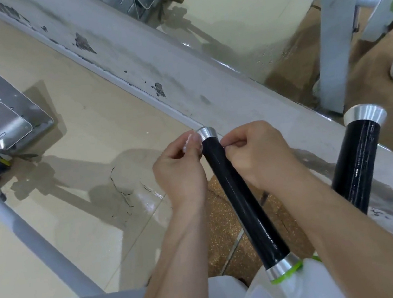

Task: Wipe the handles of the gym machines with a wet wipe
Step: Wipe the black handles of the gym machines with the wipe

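The handle [237, 193], a black grip with silver end caps, runs from the bottom centre of the frame up to the middle, where both hands meet at its top end. The left hand [180, 168] is curled shut, pinching a small white scrap, probably the wet wipe [187, 142], though it is too bunched to be sure. The right hand [256, 153] is closed too, fingertips pinched against the grip just under the cap; whether it shares the wipe I cannot tell. I judge the wiping to be at the top of this grip, with the length below perhaps still to do. A second handle [361, 158] stands untouched at the right. Beyond lie the glossy beige floor [88, 143], a speckled mat [225, 220] under the grips, and a scuffed white ledge below a mirror [236, 24] at the upper right.
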Action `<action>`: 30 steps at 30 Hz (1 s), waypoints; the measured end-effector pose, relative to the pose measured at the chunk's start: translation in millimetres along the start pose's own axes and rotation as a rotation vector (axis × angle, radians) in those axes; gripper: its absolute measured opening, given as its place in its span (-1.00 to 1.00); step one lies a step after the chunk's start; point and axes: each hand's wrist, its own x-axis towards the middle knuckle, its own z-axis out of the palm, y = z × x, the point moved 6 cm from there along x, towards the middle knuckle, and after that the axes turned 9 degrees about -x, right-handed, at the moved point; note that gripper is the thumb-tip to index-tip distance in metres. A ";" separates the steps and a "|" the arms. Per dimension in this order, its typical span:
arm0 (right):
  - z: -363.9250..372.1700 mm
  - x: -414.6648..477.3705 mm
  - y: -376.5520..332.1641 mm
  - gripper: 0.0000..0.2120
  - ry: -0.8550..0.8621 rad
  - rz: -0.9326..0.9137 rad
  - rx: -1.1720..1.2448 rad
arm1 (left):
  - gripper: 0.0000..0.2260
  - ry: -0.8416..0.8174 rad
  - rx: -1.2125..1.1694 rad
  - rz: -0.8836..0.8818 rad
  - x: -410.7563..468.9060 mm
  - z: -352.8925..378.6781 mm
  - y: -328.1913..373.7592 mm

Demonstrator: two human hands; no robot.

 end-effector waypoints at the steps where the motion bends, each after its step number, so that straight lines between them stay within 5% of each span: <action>1: 0.1 0.3 -0.6 -0.78 0.002 0.001 -0.002 | -0.93 0.041 -0.043 -0.031 2.7 -4.5 -3.4; 11: -2.2 5.3 -4.9 -0.84 0.011 0.037 -0.031 | -0.75 -0.115 0.090 -0.244 -2.2 -9.5 -12.4; 15: -1.7 5.3 -5.1 -0.83 -0.001 0.058 -0.023 | -0.84 -0.039 0.105 -0.154 7.7 -8.1 0.5; 19: -2.3 4.6 -4.8 -0.84 -0.017 0.051 -0.005 | -0.65 -0.101 0.307 -0.080 -3.5 -8.5 -1.0; 25: -4.1 2.2 -1.0 -0.83 -0.039 0.109 0.130 | -0.83 -0.021 0.098 -0.182 1.2 -8.7 -0.8; 30: -2.0 1.7 3.2 -0.82 -0.108 0.210 0.300 | -0.70 -0.088 0.124 -0.279 -15.1 -11.7 -10.6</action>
